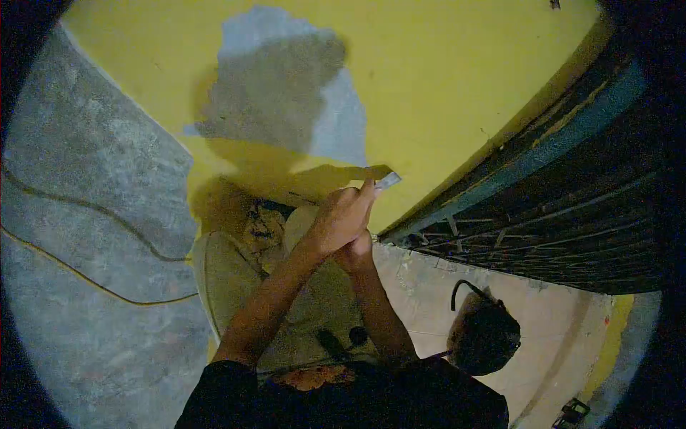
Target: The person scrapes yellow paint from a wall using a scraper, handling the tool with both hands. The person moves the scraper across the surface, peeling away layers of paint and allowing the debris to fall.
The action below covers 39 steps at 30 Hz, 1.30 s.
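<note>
Nearest, at the bottom of the frame, are the dark sleeves [221, 386] and the khaki trousers [232, 279]; the forearms rise from there and meet near the centre.

The left hand [341, 220] lies uppermost, its fingers closed around what seems to be the handle end of a flat-bladed tool [389, 180]. The right hand [360, 245] is tucked just below it, partly covered; whether that grip also holds the handle, I cannot tell.

The tool sits just right of centre. Its visible end juts past the left hand's fingertips toward the upper right, its long axis slanting up that way, and of the two hands the left is nearer the blade. The blade looks small, flat, pale grey and squarish at the tip; the rest is hidden by the fingers.

Beyond it, the yellow surface [436, 86] fills the upper frame; whether the blade touches it is unclear. A ragged pale patch [343, 121], crossed by a broad shadow, lies up and left of the blade, apart from it. A dark metal grille [543, 214] runs along the right of the frame.
</note>
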Each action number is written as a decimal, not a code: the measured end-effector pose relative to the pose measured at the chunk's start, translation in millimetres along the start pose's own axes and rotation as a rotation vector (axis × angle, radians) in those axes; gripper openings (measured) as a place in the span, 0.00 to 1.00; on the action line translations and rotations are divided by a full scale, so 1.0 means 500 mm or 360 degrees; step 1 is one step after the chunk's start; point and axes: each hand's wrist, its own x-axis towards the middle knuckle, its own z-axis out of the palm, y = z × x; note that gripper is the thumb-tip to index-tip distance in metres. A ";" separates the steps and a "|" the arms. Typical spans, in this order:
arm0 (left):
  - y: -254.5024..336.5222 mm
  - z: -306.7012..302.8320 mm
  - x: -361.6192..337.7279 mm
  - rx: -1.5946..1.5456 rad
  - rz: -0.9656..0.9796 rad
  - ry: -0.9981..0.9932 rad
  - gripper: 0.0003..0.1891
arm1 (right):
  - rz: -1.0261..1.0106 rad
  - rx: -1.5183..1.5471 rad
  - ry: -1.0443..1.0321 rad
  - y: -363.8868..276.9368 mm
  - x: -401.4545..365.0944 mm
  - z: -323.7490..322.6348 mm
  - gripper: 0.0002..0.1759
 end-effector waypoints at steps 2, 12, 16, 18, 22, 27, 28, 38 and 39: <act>-0.004 0.007 0.001 0.0047 0.0043 0.0083 0.16 | -0.0040 -0.0081 0.0010 -0.001 0.004 -0.009 0.25; 0.052 0.007 0.064 -0.0396 -0.0322 -0.0477 0.14 | -0.0301 -0.0206 -0.0075 -0.050 -0.026 0.041 0.23; 0.007 -0.021 0.002 0.0096 -0.0098 -0.0160 0.16 | -0.0134 -0.0151 0.0096 0.049 0.022 -0.077 0.22; 0.015 -0.029 0.012 0.0097 -0.0228 -0.0175 0.17 | -0.0159 -0.0279 0.0170 0.030 0.023 -0.090 0.21; -0.011 -0.014 0.015 -0.0053 -0.0251 -0.0348 0.18 | -0.0224 -0.0798 -0.0015 -0.004 -0.030 0.024 0.21; 0.043 -0.076 0.021 0.0040 -0.0318 -0.0308 0.18 | 0.0098 0.0048 0.0062 0.003 -0.010 -0.016 0.25; 0.046 -0.082 0.025 0.0006 -0.0281 -0.0323 0.18 | -0.0303 -0.0766 -0.0181 -0.017 -0.034 0.027 0.26; -0.018 0.033 0.011 0.0016 0.0073 -0.0010 0.17 | 0.0004 -0.0993 0.0305 0.001 0.018 -0.123 0.25; -0.016 0.033 0.012 0.0012 0.0065 -0.0004 0.17 | 0.0012 -0.1001 0.0304 0.005 0.016 -0.110 0.25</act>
